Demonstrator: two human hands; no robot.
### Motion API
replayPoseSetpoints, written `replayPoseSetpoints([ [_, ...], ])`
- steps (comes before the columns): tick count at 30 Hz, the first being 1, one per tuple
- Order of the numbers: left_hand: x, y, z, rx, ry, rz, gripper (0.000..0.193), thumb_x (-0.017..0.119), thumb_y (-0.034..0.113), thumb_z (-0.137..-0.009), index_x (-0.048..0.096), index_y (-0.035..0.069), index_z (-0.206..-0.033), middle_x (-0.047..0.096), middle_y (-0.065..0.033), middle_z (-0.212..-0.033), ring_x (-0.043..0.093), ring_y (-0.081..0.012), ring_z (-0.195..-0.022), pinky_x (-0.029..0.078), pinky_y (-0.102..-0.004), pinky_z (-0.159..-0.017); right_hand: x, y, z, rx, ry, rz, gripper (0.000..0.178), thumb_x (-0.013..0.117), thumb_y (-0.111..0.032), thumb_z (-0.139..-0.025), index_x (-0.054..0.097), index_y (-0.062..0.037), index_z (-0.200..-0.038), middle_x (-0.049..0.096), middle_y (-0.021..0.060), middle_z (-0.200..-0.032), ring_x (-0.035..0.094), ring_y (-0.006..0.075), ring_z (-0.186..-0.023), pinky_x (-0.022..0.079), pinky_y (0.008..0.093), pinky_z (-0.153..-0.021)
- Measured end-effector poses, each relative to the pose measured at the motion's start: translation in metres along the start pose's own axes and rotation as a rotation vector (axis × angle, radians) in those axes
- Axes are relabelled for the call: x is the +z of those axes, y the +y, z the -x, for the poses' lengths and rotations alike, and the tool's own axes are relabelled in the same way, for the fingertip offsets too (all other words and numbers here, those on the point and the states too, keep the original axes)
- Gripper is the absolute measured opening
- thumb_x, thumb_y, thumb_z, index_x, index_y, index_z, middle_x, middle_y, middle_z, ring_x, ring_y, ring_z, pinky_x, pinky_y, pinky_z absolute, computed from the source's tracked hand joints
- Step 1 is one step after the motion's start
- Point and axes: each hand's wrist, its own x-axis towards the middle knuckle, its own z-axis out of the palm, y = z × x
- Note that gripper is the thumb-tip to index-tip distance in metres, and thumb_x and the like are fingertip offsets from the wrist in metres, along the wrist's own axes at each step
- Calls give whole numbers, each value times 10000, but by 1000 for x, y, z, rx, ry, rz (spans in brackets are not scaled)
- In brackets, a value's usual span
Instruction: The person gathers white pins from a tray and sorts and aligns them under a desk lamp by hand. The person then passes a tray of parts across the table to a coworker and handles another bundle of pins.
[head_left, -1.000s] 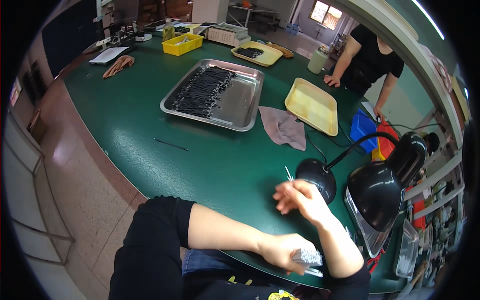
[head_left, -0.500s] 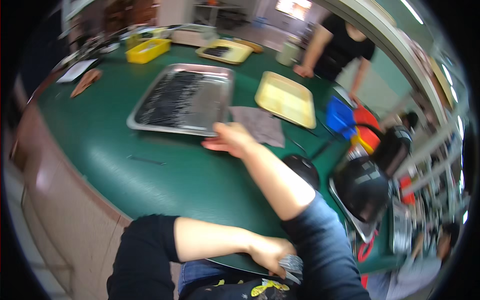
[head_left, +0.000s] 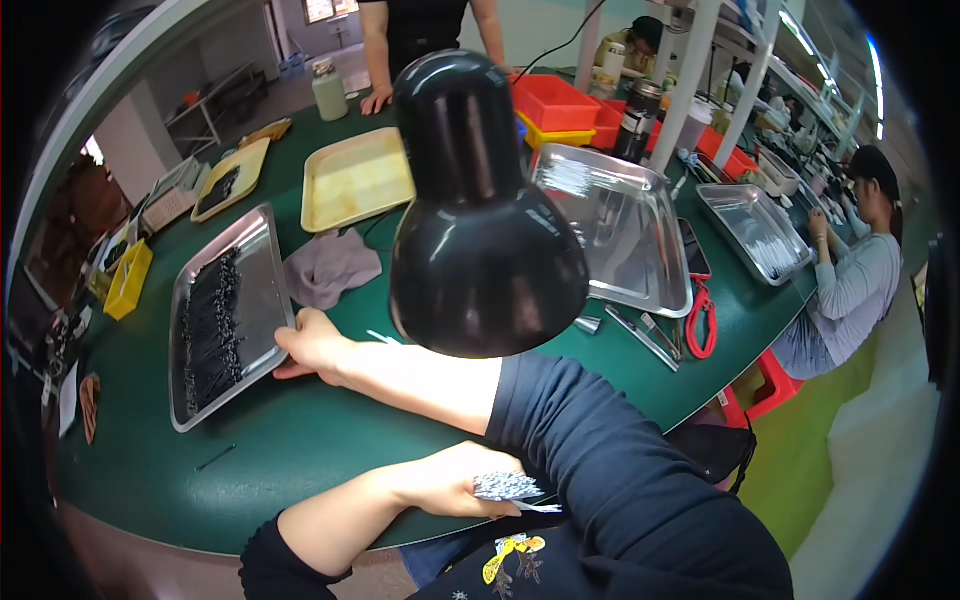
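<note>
My right arm reaches across to the left, over my left arm. Its hand, my right hand (head_left: 315,345), is closed on the near right edge of a shallow metal tray (head_left: 266,290). Rows of thin black pieces (head_left: 212,325) lie in that tray. Close to my body at the table's near edge, my left hand (head_left: 450,480) is wrapped round a bundle of thin white-grey sticks (head_left: 507,487), their ends showing beyond the fingers. A black lamp head (head_left: 485,250) hangs in front and hides part of the table and my right forearm.
A grey cloth (head_left: 332,268) and a yellow tray (head_left: 355,180) lie beyond. At the right are another metal tray (head_left: 640,255), red-handled pliers (head_left: 701,325) and red bins (head_left: 560,103). One person (head_left: 420,25) stands across the table; another (head_left: 860,265) sits at right.
The view has swung to the right, bringing the lamp and right-hand trays toward the middle. My right hand stays at the metal tray's edge; my left hand keeps the bundle.
</note>
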Motion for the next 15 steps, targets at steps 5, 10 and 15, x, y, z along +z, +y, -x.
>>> replayPoseSetpoints([
  [5,4,7,4,-88,-6,119,97,646,65,-733,571,32,-785,599,-42,-695,575,-109,-619,435,-227,-559,-8,6,-3,69,-27,-41,319,468,-99,-817,364,132,-1009,463,197,-934,575,275,-727,539,326,-664],
  [10,1,8,-4,-43,11,63,124,671,60,-710,578,29,-786,595,-42,-673,573,-104,-607,434,-227,-545,-36,-15,15,206,-171,305,458,483,-191,-833,367,172,-1087,525,268,-921,611,309,-762,538,338,-612],
  [15,-2,10,8,-245,19,126,144,672,115,-723,573,30,-783,606,-37,-638,589,-98,-594,450,-214,-559,-74,-27,82,130,-433,439,189,462,-131,-770,523,33,-843,611,135,-775,617,186,-619,513,268,-548],
])
